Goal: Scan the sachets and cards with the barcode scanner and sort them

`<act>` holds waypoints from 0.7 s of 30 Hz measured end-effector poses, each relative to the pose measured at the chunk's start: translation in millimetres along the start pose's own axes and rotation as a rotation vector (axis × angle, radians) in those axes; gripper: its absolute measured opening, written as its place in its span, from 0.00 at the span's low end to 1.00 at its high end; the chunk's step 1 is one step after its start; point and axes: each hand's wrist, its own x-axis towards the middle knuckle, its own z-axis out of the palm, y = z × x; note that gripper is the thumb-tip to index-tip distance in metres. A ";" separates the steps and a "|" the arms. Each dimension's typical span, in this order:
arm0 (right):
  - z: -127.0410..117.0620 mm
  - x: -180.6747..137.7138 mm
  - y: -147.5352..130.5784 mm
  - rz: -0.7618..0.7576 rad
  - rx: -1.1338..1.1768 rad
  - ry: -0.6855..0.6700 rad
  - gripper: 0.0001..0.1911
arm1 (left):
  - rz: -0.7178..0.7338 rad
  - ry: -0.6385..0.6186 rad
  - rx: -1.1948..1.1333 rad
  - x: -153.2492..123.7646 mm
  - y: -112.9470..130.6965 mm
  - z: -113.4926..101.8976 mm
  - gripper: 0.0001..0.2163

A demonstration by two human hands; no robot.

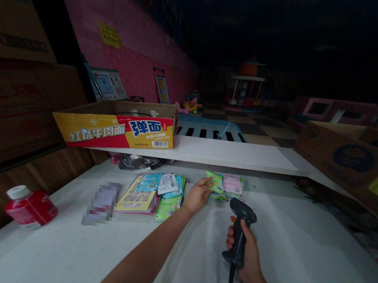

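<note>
My right hand (245, 252) is wrapped round the grip of a black handheld barcode scanner (240, 227), its head pointing away toward a small stack of green and pink packets (227, 186) on the white counter (300, 256). My left hand (198, 195) reaches forward and its fingers are closed on the left edge of that stack. To the left of my left hand lies a second pile of flat packets (154, 193), blue, yellow and green.
A red bottle with a white cap (30, 206) lies at the counter's left edge, and a blurred flat item (102, 203) is beside the packet pile. A raised white shelf (230, 153) carries a yellow-red noodle carton (118, 129); brown cartons (362, 165) stand at right.
</note>
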 end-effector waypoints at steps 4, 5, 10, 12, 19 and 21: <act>1.3 1.5 1.1 0.008 -0.008 -0.002 0.23 | -0.058 -0.005 -0.011 12.1 -9.8 14.5 0.15; 1.8 1.2 1.1 0.010 -0.008 0.000 0.23 | -0.071 -0.017 -0.010 12.8 -11.4 15.9 0.16; 2.9 0.2 0.1 0.029 0.001 0.014 0.23 | -0.092 -0.063 0.016 5.4 -12.5 16.8 0.21; 2.6 0.7 -0.1 0.031 0.004 0.008 0.23 | -0.100 -0.069 0.018 2.0 -11.6 17.8 0.21; 0.4 1.7 0.5 0.031 0.008 0.002 0.23 | -0.103 -0.071 -0.085 3.7 -12.8 28.2 0.15; 0.3 1.5 0.5 0.033 0.008 0.005 0.22 | -0.111 -0.082 -0.087 4.6 -12.3 30.8 0.15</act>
